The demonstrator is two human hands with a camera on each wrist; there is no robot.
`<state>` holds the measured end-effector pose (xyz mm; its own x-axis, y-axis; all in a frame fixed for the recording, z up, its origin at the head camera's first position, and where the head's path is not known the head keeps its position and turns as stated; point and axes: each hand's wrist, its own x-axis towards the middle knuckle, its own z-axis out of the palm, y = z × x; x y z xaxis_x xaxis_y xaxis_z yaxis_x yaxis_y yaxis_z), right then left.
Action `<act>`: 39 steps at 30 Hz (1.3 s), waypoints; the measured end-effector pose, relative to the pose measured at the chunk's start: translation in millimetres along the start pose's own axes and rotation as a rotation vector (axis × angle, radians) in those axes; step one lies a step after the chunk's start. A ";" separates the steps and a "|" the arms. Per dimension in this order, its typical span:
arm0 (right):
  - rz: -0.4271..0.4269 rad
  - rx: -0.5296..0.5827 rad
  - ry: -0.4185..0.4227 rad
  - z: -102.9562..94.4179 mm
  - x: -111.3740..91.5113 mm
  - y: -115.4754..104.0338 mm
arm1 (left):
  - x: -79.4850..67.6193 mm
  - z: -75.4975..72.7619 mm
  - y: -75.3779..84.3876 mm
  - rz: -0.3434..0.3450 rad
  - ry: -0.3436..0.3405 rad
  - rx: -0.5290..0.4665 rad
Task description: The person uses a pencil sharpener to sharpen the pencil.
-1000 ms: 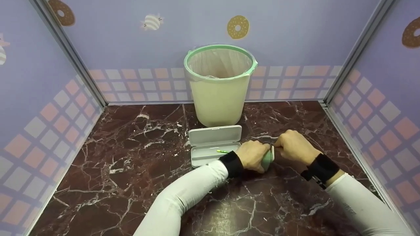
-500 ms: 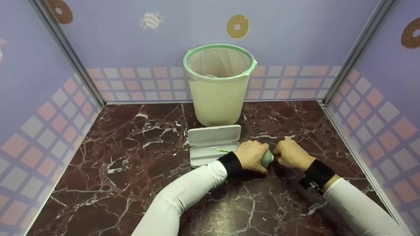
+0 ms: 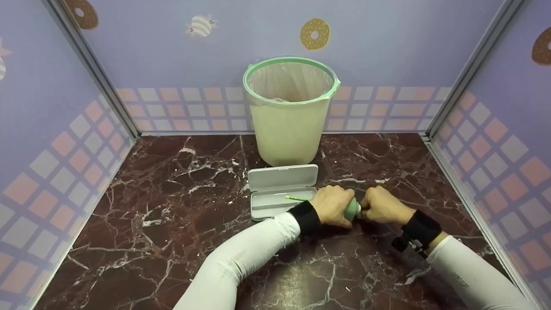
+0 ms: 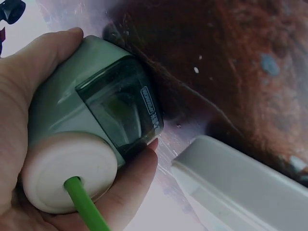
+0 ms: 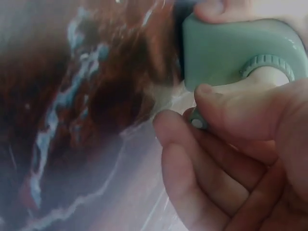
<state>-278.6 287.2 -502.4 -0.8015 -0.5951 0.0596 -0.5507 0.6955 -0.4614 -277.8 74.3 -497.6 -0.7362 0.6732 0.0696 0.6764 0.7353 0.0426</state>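
Observation:
A green crank pencil sharpener (image 3: pixel 351 210) is gripped in my left hand (image 3: pixel 332 205), thumb and fingers around its body. The left wrist view shows its dark clear shavings window (image 4: pixel 122 106) and a green pencil (image 4: pixel 85 204) stuck in the hole of its pale round face. In the head view the pencil's end (image 3: pixel 294 198) points left over the pencil case. My right hand (image 3: pixel 384 206) pinches the green knob (image 5: pixel 197 122) of the sharpener's pale crank between thumb and fingers. Part of the sharpener is hidden behind the hands.
A white pencil case (image 3: pixel 267 201) lies open left of the hands, its lid (image 3: pixel 282 177) raised. Behind it stands a cream bin (image 3: pixel 287 133) with a green rim and liner. Patterned walls enclose the dark marbled tabletop (image 3: pixel 172 241) on three sides.
My right hand has moved lower beside the sharpener, the crank shifting with it. My left hand stays nearly in place with its grip unchanged.

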 end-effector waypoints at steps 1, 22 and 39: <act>0.011 0.024 -0.026 0.1 -0.9 0.0 | -0.2 -0.4 0.1 -0.004 -0.001 -0.001; -0.073 -0.014 -0.085 0.0 -12.8 -11.6 | 0.0 1.0 3.6 -0.032 0.002 -0.018; -0.229 -0.182 0.063 -31.8 -24.1 -39.3 | -1.0 -2.0 4.7 -0.035 0.007 -0.005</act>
<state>-245.1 287.0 -457.6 -0.6617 -0.7223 0.2012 -0.7467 0.6105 -0.2639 -273.9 77.0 -495.4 -0.7591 0.6466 0.0751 0.6505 0.7579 0.0497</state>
